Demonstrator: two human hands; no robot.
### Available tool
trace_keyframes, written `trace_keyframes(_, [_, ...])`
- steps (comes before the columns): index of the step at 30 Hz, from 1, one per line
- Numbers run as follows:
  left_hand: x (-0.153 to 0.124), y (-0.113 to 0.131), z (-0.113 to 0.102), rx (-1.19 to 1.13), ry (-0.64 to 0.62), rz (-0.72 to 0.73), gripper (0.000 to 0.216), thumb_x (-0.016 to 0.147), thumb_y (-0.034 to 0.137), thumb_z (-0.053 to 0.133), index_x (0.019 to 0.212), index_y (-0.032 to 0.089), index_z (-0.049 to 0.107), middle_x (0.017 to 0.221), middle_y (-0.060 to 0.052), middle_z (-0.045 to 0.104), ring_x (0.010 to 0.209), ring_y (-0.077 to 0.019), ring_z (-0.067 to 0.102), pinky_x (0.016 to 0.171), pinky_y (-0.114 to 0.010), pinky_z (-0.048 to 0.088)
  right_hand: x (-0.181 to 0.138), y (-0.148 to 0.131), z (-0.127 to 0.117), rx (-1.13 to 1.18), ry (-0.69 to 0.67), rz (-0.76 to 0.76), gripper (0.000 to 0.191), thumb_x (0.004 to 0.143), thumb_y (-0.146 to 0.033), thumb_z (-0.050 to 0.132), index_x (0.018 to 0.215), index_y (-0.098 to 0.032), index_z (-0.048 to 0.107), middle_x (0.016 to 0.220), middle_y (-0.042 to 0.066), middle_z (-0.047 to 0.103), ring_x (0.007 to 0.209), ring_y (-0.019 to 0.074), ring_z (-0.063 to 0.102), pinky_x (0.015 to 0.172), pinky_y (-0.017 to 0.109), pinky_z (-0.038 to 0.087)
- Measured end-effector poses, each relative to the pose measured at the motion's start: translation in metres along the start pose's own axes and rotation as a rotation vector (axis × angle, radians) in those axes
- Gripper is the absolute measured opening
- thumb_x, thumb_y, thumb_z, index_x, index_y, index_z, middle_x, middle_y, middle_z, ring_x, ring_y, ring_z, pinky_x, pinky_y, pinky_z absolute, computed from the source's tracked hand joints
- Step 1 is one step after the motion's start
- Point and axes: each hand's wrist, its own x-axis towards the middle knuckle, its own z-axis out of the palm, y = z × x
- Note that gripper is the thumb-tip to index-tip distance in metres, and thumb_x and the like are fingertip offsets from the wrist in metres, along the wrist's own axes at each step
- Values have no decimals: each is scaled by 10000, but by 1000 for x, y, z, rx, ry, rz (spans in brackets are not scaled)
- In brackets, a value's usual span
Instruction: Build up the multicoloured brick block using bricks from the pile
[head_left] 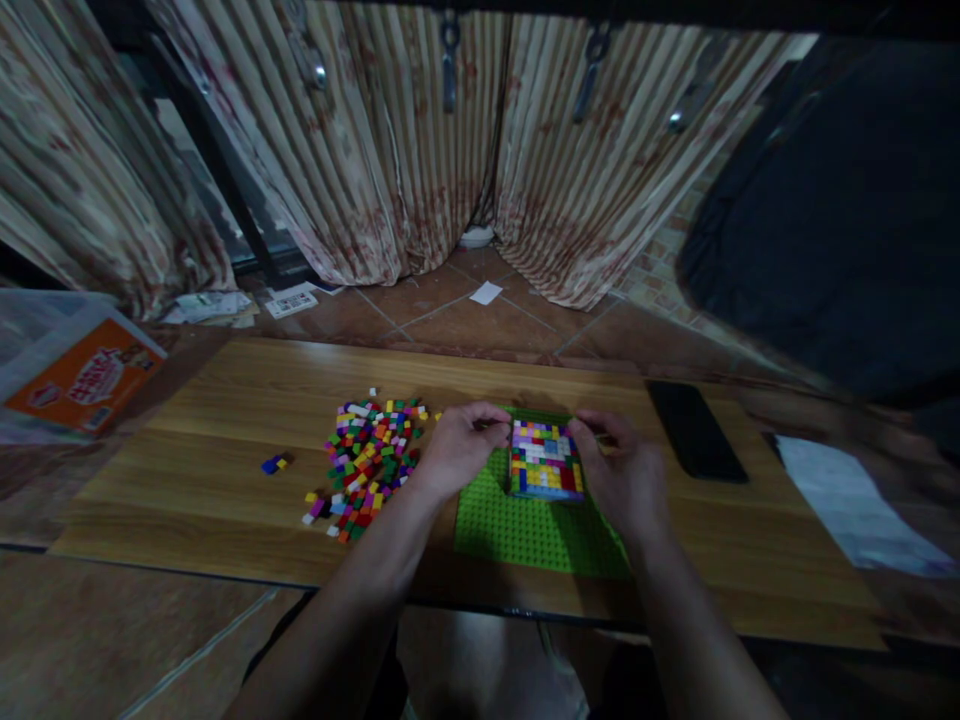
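A block of many-coloured toy building bricks [547, 462] stands on a green studded baseplate [517, 535]. My left hand [463, 450] has its thumb and index finger closed together at the block's far left corner. At the far right corner, my right hand [619, 465] presses its thumb against the block's side, with its fingers curled behind. Whether a small loose brick is between the left fingertips is hidden. Left of my left hand lies a spread pile of loose toy bricks [373, 455] in many colours.
All of this is on a low wooden table [195, 430]. A few blue and yellow bricks [274, 464] lie apart at left. A black phone [696, 430] rests at right, near a white paper [855, 500]. A plastic tub [71, 365] stands at far left; curtains [390, 150] hang behind.
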Motion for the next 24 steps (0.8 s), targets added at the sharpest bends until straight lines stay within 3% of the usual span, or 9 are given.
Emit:
trace_keyframes(8, [1,-1,-1,15,-7,23,110,723,115,628,781,156,711,669,11,681,619,-113,617,654,-238,465,3,5,13,76,-111,113,364,847,-473,574,969,-169,732,1012,114,722,951,258,650,860,415,480])
trace_keyframes(17, [1,-5,-1,61,-6,49,125,740,127,617,801,154,723,685,6,693,632,-112,620,663,-233,467,2,4,20,215,-178,280,348,808,-489,600,856,-176,744,876,73,743,794,230,658,730,347,483])
trace_keyframes(24, [-1,-2,2,14,-11,55,110,714,130,668,805,155,725,748,-5,701,702,-125,619,714,-250,487,3,2,21,221,-173,276,343,785,-486,615,852,-176,747,875,74,742,801,229,651,748,354,477])
